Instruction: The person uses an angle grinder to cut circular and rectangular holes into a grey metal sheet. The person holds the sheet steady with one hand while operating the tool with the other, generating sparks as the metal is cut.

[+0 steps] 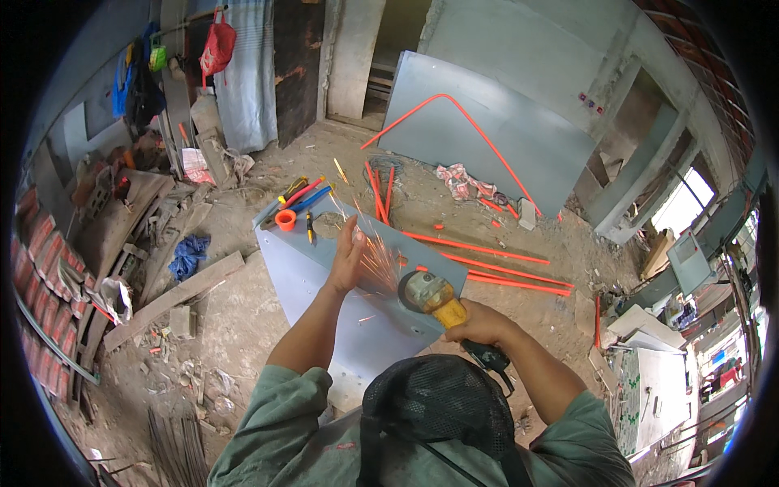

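Observation:
My right hand (480, 323) is wrapped round the yellow body of an angle grinder (438, 302). The grinder's disc is low over a grey metal panel (324, 280), near its right side, and orange sparks (376, 258) stream from it to the far left. What exactly the disc touches is hidden. My left hand (349, 256) is held up on edge beside the sparks, fingers stretched out, with nothing in it. On the panel's far left corner lie an orange ring-shaped roll (285, 219), a blue-handled tool (318, 195) and a small black-and-yellow tool (310, 228).
Long orange tubes (503, 272) lie on the dirt floor beyond the panel. A bent orange tube (484, 134) leans against a large grey sheet (519, 130). To the left are a wooden plank (182, 298), a blue crumpled bag (189, 257) and stacked bricks (53, 304).

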Tool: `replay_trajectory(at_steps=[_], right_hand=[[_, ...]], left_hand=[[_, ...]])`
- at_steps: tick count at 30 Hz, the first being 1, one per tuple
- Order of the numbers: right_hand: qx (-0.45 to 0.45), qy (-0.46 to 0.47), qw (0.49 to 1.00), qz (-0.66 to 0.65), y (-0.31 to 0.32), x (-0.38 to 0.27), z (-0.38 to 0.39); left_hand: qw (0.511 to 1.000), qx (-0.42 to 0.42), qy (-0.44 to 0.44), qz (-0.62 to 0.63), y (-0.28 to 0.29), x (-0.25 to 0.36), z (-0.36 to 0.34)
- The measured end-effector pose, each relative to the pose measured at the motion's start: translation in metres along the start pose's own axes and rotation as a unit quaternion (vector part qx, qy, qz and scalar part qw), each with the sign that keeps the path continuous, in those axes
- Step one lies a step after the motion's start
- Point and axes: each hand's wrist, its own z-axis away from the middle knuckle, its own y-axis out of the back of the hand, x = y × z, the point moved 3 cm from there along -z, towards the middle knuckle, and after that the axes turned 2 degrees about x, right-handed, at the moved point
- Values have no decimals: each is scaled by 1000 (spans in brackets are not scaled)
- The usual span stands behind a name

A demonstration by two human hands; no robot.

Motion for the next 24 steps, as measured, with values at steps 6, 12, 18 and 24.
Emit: replay_trajectory(at_steps=[6,12,18,24], right_hand=[[2,18,1000,-8,4,4,2],[89,1,996,-26,39,46,18],[164,33,958,-231,53,115,85],[231,-9,885,-405,45,191,151]], left_hand=[[1000,0,-4,-9,-1,-4,-1],[999,-11,-3,-45,-1,4,1],[969,-73,-12,-235,-10,7,5],[904,-165,-34,-392,-30,20,5]])
